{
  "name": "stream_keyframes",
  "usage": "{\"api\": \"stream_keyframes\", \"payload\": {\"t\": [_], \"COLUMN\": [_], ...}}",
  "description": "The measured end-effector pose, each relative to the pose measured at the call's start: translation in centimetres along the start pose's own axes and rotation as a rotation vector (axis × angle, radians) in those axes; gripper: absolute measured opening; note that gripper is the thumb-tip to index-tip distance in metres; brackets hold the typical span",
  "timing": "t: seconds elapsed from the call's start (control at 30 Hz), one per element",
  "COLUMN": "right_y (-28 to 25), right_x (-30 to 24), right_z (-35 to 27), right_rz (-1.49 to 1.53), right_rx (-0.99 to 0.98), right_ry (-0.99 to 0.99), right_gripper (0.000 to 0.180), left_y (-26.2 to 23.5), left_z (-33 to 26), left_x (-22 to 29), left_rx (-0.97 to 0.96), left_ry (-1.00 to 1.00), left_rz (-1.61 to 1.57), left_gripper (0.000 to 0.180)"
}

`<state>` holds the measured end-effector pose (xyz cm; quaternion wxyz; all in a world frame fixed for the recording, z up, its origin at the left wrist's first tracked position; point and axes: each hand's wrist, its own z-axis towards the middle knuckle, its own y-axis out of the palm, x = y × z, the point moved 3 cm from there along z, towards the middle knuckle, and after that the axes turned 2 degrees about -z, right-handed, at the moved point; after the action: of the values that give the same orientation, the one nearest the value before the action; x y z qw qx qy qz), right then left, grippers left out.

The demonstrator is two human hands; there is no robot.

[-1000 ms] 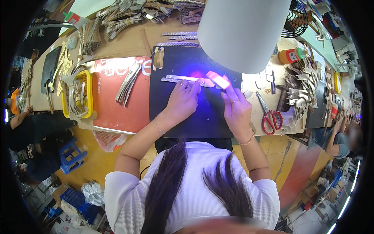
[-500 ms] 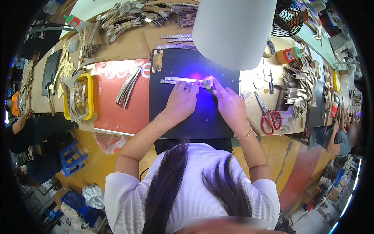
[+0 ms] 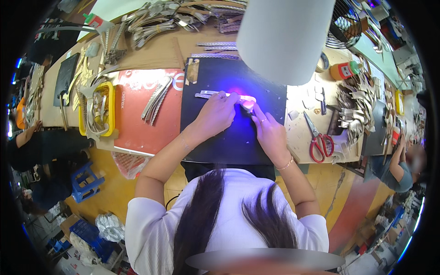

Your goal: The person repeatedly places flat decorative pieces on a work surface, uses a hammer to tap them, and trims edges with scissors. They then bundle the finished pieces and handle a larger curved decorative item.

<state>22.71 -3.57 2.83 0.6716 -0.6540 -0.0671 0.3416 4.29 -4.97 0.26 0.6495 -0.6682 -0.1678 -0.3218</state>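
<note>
Under a blue-violet light, a narrow silvery strap [image 3: 209, 93] lies on the black mat. My left hand [image 3: 215, 112] is closed on it, fingertips pinching near the strap's right part. The strap's wider, rounded right end [image 3: 248, 103] glows pink-white in the light. My right hand [image 3: 270, 135] grips that end from the near side, index finger and thumb together at its edge. Its exact fold or layering is washed out by glare. Three braided strips [image 3: 219, 48] lie beyond the mat's far edge.
A big white lamp hood [image 3: 284, 41] hangs above the mat [image 3: 215, 142]. Red-handled scissors [image 3: 318, 140] and an orange glue bottle [image 3: 344, 70] are at right. At left are a strap bundle [image 3: 156, 101] on a red board and a yellow basket [image 3: 113, 110]. Other people sit at both sides.
Both hands have shifted slightly along the strap, the left moving onto its right part. The right hand has lowered a little, and the strap's rounded end is turned differently. The whole view moved slightly.
</note>
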Motion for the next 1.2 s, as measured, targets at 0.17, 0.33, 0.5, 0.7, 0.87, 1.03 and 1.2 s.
{"api": "stream_keyframes", "payload": {"t": [0.17, 0.33, 0.5, 0.7, 0.87, 1.03, 1.2], "right_y": [-0.1, 0.3, 0.5, -1.0, -2.1, -2.4, -0.6], "right_x": [0.0, -1.1, -1.0, 1.1, 1.9, 5.3, 11.9], "right_z": [-1.5, -3.6, -3.8, -1.7, 0.1, 3.4, 10.1], "right_rz": [0.091, 0.146, 0.111, 0.116, 0.085, 0.038, 0.144], "right_rx": [0.050, 0.051, 0.056, 0.148, 0.207, 0.266, 0.283], "right_ry": [-0.106, -0.177, -0.150, -0.059, -0.080, -0.036, 0.058], "right_gripper": [0.040, 0.035, 0.030, 0.024, 0.020, 0.013, 0.017], "left_y": [-2.1, -2.3, -2.9, -10.0, -10.5, -9.1, -10.2], "left_z": [0.3, -0.2, -1.8, -8.7, -13.3, -13.4, -10.6], "left_x": [-1.3, -2.2, -4.6, -12.5, -16.6, -17.9, -15.1], "left_rx": [0.176, 0.012, 0.042, 0.534, 0.690, 0.545, 0.589], "left_ry": [0.024, -0.134, -0.359, -0.582, -0.651, -0.706, -0.652], "left_rz": [0.172, 0.156, -0.243, -0.535, -0.337, 0.206, 0.486], "left_gripper": [0.038, 0.033, 0.023, 0.028, 0.029, 0.033, 0.038]}}
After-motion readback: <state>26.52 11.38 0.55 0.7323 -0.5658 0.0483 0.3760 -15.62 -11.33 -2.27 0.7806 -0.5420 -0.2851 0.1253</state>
